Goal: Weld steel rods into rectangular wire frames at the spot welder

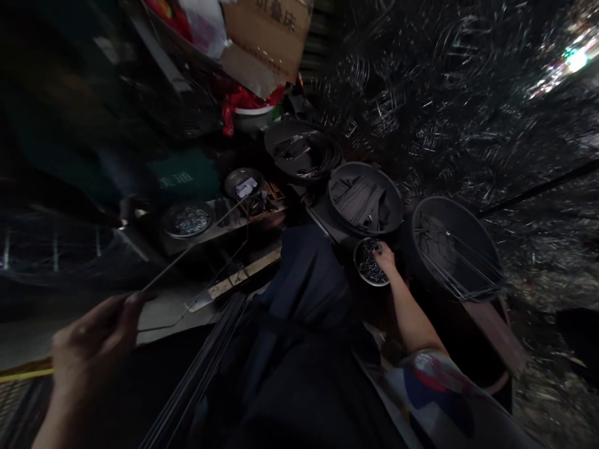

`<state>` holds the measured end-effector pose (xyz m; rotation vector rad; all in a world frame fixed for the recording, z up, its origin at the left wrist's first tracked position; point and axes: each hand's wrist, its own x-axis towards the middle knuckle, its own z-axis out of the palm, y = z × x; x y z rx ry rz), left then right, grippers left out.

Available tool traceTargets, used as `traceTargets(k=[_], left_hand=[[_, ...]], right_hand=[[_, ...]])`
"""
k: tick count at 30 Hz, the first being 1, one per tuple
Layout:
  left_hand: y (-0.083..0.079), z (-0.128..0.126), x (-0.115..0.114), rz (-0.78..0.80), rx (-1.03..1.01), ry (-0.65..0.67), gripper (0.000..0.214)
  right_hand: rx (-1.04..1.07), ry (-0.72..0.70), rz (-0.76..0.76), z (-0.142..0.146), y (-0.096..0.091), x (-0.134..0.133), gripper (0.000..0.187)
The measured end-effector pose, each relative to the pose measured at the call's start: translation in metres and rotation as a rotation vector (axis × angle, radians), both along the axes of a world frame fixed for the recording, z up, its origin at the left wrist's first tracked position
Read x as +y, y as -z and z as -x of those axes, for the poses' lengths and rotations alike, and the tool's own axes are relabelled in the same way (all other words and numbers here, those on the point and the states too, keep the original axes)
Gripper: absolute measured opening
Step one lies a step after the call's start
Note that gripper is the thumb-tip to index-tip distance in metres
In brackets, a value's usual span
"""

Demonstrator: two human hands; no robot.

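Low on the left, my left hand point(100, 333) is closed on a thin bent metal wire point(171, 269), which reaches up toward the bench and folds back on itself. My right hand point(384, 257) is down in a round bowl point(380, 284) of small shiny metal pieces point(369, 265). Its fingers are drawn together among the pieces, and whatever they pinch is too small to make out. Straight wire rods point(201, 374) lie in a bundle across my lap, beside dark cloth point(304, 293).
Basins with flat strips point(358, 199), bent wires point(299, 153) and long rods point(468, 262) stand ahead and right. On the bench sit a dish of shiny bits point(189, 219) and a smaller bowl point(244, 184). Tangled wire pieces point(421, 93) heap up at right; a cardboard box point(269, 37) is behind.
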<state>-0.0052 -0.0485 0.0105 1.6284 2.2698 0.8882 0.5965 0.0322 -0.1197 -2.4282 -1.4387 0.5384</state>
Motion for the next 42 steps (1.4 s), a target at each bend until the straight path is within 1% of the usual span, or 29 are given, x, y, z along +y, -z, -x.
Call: traceTargets(k=[3,4,7,9,11,12,13,17,19,22,24,27,28,29,32,34,36,39,42], left_hand=[[-0.003,-0.006,0.000,-0.047,-0.032,0.043,0.021],[-0.003,-0.006,0.000,-0.049,-0.065,0.086,0.022],[-0.003,-0.002,0.002,-0.107,-0.101,0.155,0.031],[-0.001,0.003,0.001,-0.128,-0.097,0.155,0.032],[0.000,0.008,-0.002,-0.140,-0.106,0.148,0.032],[0.001,0.010,-0.005,-0.146,-0.115,0.146,0.031],[0.002,0.011,-0.008,-0.151,-0.128,0.146,0.031],[0.003,0.019,-0.022,-0.164,-0.157,0.136,0.030],[0.003,0.024,-0.028,-0.168,-0.163,0.117,0.032],[0.002,0.032,-0.034,-0.178,-0.164,0.091,0.032],[0.001,0.034,-0.036,-0.189,-0.156,0.086,0.032],[0.000,0.033,-0.037,-0.200,-0.138,0.086,0.031],[0.000,0.032,-0.038,-0.200,-0.133,0.084,0.031],[0.000,0.031,-0.038,-0.199,-0.130,0.080,0.031],[-0.001,0.026,-0.037,-0.207,-0.130,0.054,0.030],[-0.001,0.024,-0.037,-0.220,-0.141,0.029,0.029],[0.000,0.021,-0.037,-0.230,-0.151,0.005,0.028],[0.002,0.017,-0.039,-0.228,-0.161,-0.027,0.028],[0.005,0.013,-0.040,-0.235,-0.185,-0.048,0.028]], right_hand=[[0.120,-0.015,-0.084,0.017,-0.016,-0.001,0.018],[0.175,-0.030,-0.106,0.024,-0.021,0.000,0.021],[0.375,-0.096,-0.160,0.049,-0.035,0.009,0.037],[0.561,-0.148,-0.181,0.070,-0.042,0.019,0.045],[0.665,-0.225,-0.186,0.093,-0.051,0.028,0.047],[0.649,-0.275,-0.194,0.104,-0.057,0.031,0.046],[0.581,-0.327,-0.208,0.114,-0.062,0.033,0.045],[0.256,-0.491,-0.272,0.146,-0.084,0.034,0.042],[0.223,-0.535,-0.261,0.158,-0.094,0.030,0.042],[0.253,-0.556,-0.230,0.172,-0.108,0.023,0.038],[0.205,-0.611,-0.277,0.182,-0.117,0.021,0.036],[0.088,-0.719,-0.399,0.202,-0.127,0.024,0.035],[0.105,-0.725,-0.409,0.212,-0.128,0.027,0.035],[0.169,-0.711,-0.390,0.223,-0.129,0.030,0.035],[0.553,-0.635,-0.246,0.268,-0.125,0.036,0.039],[0.805,-0.628,-0.141,0.307,-0.118,0.038,0.043],[0.968,-0.648,-0.067,0.347,-0.110,0.037,0.043],[1.065,-0.642,-0.007,0.401,-0.100,0.034,0.041],[1.122,-0.582,0.048,0.440,-0.097,0.030,0.040]])
